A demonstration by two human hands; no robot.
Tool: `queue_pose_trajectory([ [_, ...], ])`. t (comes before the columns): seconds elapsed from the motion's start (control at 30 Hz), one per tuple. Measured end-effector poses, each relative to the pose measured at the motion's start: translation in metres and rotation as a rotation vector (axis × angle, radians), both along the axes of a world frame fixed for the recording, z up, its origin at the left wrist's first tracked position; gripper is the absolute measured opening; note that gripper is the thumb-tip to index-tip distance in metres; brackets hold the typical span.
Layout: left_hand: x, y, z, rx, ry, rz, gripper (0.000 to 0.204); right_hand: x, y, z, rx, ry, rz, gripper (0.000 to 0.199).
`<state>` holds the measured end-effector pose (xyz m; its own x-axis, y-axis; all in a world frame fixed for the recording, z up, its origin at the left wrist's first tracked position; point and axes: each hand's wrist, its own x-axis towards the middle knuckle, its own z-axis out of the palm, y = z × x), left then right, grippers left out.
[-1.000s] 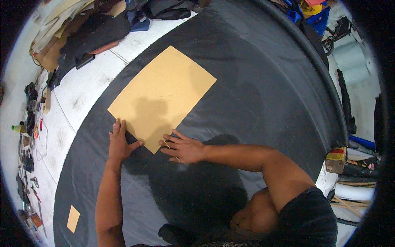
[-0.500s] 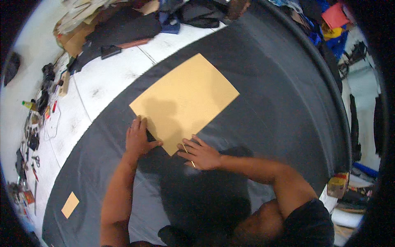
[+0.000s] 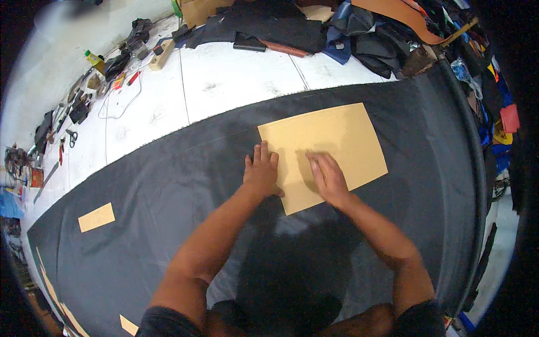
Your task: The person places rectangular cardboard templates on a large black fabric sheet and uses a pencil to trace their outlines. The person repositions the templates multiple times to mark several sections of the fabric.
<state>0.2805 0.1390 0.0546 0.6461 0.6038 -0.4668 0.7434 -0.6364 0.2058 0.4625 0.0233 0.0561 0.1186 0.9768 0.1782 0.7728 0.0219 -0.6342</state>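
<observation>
A large tan sheet of card (image 3: 353, 140) lies flat on black sheet material (image 3: 163, 185), its edges slightly bowed in the view. My left hand (image 3: 261, 171) rests flat over the card's left edge, fingers spread, partly on the black material. Over the card's lower middle is my right hand (image 3: 328, 177), its fingers closed in a pinch near the surface. The thin, pale, pen-like stick seen in that hand a moment ago is hidden by the fingers now. To the left lies a small tan card piece (image 3: 96, 218), apart from both hands.
Dark fabric pieces (image 3: 264, 25) are heaped along the far side of the white surface (image 3: 224, 73). Scissors (image 3: 71, 137), a power strip (image 3: 162, 54) and small tools lie at the left. The black material forms a thick roll (image 3: 477, 191) at the right.
My view has turned, so the card appears further right. My right hand has moved from the card's near edge onto its surface, fingers now pinched. My left hand stays at the left edge.
</observation>
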Motion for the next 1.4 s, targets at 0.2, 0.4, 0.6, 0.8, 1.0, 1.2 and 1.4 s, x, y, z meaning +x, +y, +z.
queue_pose_trajectory([
  [0.2, 0.004, 0.003, 0.001, 0.030, 0.050, -0.011, 0.135, -0.007, 0.120, -0.008, -0.011, 0.146, 0.024, 0.031],
  [0.4, 0.019, 0.002, 0.003, 0.042, 0.131, -0.082, 0.135, -0.021, 0.158, -0.031, -0.130, 0.309, -0.139, 0.031],
  [0.6, 0.022, 0.008, 0.003, 0.003, 0.152, -0.081, 0.131, -0.027, 0.163, -0.032, -0.163, 0.285, -0.069, 0.027],
  [0.8, 0.031, 0.006, 0.009, 0.052, 0.202, -0.102, 0.132, -0.021, 0.164, -0.039, -0.121, 0.209, -0.029, 0.025],
  [1.0, 0.029, 0.005, 0.007, 0.114, 0.191, -0.128, 0.134, 0.036, 0.150, -0.040, -0.005, 0.077, -0.229, 0.024],
  [1.2, 0.037, 0.004, 0.011, 0.057, 0.193, -0.124, 0.138, 0.071, 0.143, -0.039, -0.059, 0.075, -0.278, 0.024],
  [1.4, 0.033, 0.004, 0.006, 0.103, 0.191, -0.128, 0.143, 0.066, 0.146, -0.038, -0.089, 0.080, -0.247, 0.026],
])
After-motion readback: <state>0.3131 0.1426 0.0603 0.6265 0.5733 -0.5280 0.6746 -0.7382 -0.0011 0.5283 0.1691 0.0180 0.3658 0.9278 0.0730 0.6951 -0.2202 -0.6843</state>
